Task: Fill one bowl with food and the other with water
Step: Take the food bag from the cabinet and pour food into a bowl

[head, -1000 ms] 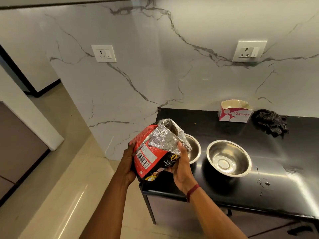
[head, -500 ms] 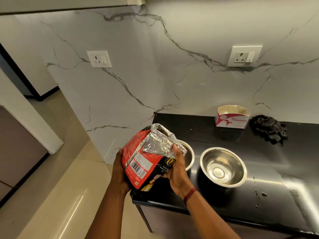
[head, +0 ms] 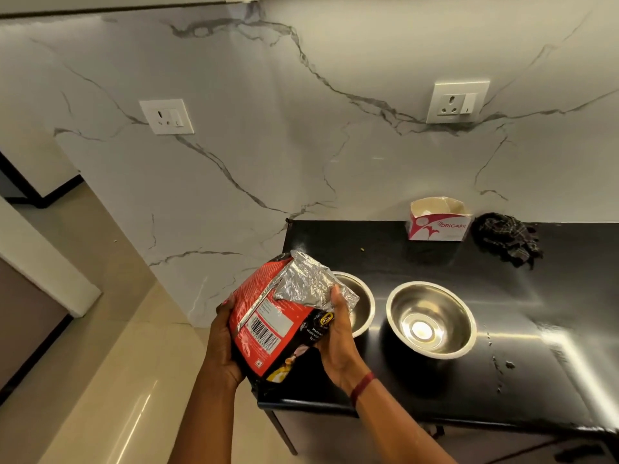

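Observation:
A red food bag (head: 268, 316) with a silver foil top and a barcode is tilted toward the right, its foil mouth over the near-left steel bowl (head: 360, 296). My left hand (head: 222, 343) grips the bag's underside and left edge. My right hand (head: 338, 339) grips its right side just below the foil. The bag and my right hand hide much of the left bowl. The second steel bowl (head: 432, 319) stands just to the right and looks empty. Both bowls sit on the black counter (head: 536, 296).
An open white and red cardboard box (head: 438, 221) and a dark crumpled cloth (head: 507, 239) lie at the back of the counter by the marble wall. A few small drops or crumbs (head: 500, 366) mark the counter at the right. Tiled floor lies to the left.
The bag has tipped slightly further, its foil mouth reaching lower over the left bowl. My head has shifted, so the counter and bowls sit further right and lower in view.

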